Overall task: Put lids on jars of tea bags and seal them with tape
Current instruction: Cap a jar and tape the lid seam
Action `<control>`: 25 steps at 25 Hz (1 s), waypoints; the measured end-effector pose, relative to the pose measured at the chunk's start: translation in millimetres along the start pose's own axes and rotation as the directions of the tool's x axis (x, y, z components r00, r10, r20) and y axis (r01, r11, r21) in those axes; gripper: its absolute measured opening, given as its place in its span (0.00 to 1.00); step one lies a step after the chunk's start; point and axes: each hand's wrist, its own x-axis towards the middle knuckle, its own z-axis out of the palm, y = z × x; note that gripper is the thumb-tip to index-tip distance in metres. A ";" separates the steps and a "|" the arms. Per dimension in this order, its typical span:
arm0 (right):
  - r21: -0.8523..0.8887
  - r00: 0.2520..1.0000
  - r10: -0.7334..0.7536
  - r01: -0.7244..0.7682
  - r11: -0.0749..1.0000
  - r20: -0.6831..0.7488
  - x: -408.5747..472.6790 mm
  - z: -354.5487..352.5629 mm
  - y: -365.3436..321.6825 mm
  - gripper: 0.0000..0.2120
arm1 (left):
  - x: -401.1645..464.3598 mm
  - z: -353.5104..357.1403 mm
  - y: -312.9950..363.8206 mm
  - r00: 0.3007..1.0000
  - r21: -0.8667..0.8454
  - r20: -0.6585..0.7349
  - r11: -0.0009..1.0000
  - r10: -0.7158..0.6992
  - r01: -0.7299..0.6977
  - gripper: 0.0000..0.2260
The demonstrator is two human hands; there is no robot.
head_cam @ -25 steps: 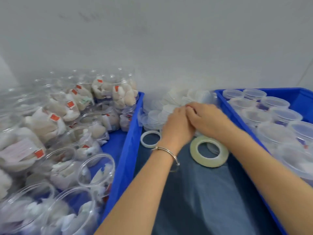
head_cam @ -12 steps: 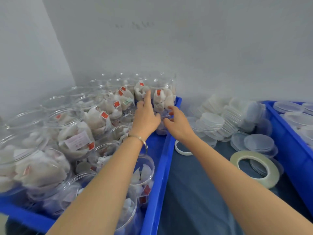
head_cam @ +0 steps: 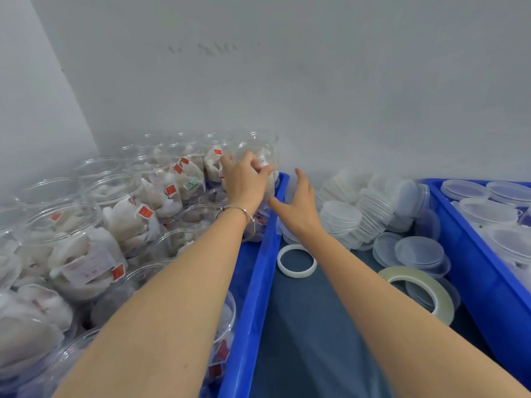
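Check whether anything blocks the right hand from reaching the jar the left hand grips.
Nothing visible does. The right hand is open beside the jar the left hand grips, over the bin rim.

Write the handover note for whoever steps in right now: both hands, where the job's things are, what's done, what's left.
Left hand: gripping a clear jar of tea bags at the far corner of the left blue bin, no lid visible on it.
Right hand: open, empty, just right of that jar.
Left bin is full of open jars of tea bags. Stacks of clear lids sit by the wall; the tape roll and a white ring lie on the dark cloth. Lidded jars are in the right blue bin.
Done: nothing on this jar.
Left: bring it over, lid it, tape the seam, then the rest.
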 end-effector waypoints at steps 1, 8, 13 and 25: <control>0.037 0.999 -0.021 0.022 0.999 -0.036 -2.5 -4.8 2.9 0.38 | -10.7 1.4 2.8 0.997 -0.045 -0.067 0.998 0.047 -0.050 0.11; -0.125 0.892 0.112 -0.184 0.975 -0.437 -28.9 -63.4 63.5 0.34 | -103.6 33.6 50.4 0.975 -0.406 -0.163 0.890 0.152 -0.207 0.10; -0.668 0.991 0.135 -0.110 0.736 -0.014 -27.1 -105.0 98.0 0.37 | -177.7 65.1 26.1 0.995 -0.442 -0.084 0.892 0.062 -0.093 0.13; -0.478 0.975 0.046 -0.148 0.866 -0.219 -30.2 -122.6 69.8 0.18 | -213.0 67.7 -3.2 0.916 -0.466 0.400 0.869 0.041 0.164 0.53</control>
